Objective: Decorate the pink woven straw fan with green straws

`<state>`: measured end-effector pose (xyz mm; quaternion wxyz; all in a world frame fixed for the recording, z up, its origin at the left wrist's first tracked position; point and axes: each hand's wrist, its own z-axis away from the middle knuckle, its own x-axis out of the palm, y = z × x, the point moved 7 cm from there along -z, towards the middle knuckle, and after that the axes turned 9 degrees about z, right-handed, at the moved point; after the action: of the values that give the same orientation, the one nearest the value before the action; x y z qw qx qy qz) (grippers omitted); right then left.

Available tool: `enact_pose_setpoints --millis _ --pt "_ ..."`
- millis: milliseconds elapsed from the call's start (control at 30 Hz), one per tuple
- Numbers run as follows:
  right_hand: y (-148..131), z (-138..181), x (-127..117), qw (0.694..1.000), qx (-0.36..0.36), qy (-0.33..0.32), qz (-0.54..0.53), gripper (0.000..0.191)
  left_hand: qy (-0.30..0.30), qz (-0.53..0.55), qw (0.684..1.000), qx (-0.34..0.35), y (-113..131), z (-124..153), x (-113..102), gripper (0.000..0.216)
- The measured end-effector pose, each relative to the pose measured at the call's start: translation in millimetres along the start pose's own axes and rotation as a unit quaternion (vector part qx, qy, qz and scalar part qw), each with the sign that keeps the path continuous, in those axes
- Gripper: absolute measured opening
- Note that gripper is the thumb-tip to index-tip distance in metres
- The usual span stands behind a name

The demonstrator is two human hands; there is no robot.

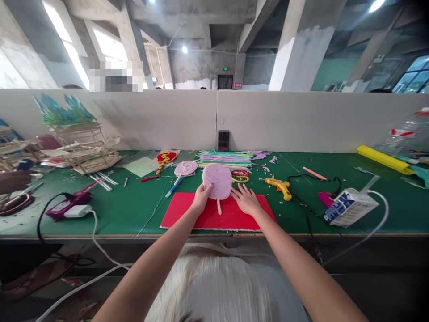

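Over a red board (182, 210) I have a pale lilac round fan (217, 180) tilted up, with a short cream handle at its bottom. My left hand (201, 199) grips its lower left edge, the thumb lying on the front face. My right hand (247, 200) is open at the fan's right side, palm down over the red board with fingers spread; whether the fingertips touch the fan I cannot tell. Behind lie a second lilac fan (186, 168), a red and yellow fan (166, 157), a blue pen-like tool (173, 188) and yellow-handled scissors (241, 179).
Coloured strips (224, 157) lie along the back. A yellow glue gun (279, 187) with a black cord is on the right, near a blue and white box (350, 208). To the left are a purple power strip (69, 205) and a stick model (87, 150); another person's hand (15, 182) is farther left.
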<state>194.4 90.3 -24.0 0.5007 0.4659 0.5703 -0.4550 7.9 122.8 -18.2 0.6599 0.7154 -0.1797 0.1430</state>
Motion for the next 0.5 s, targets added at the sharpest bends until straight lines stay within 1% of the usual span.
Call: enact_pose_setpoints --millis 33,100,167,333,500 --pt "-0.3 -0.1 -1.5 1.000 -0.002 0.006 -0.001 0.051 0.022 -0.071 0.997 0.019 2.5 -0.4 -2.1 0.029" --pt "-0.4 -0.2 -4.4 1.000 -0.006 0.020 -0.004 0.048 0.057 -0.199 0.977 0.044 6.9 -0.1 -4.6 0.021" --pt "-0.1 -0.2 -6.5 0.999 -0.014 0.034 -0.005 0.047 0.072 -0.273 0.957 0.060 10.2 0.9 -4.5 0.016" --pt "3.1 -1.3 -4.5 0.999 -0.027 0.041 -0.002 0.045 0.057 -0.339 0.936 0.072 10.4 3.8 -1.0 0.012" --pt "5.2 -2.5 1.5 0.999 -0.033 0.038 -0.020 0.044 0.077 -0.342 0.934 0.063 9.7 10.3 -3.0 0.013"
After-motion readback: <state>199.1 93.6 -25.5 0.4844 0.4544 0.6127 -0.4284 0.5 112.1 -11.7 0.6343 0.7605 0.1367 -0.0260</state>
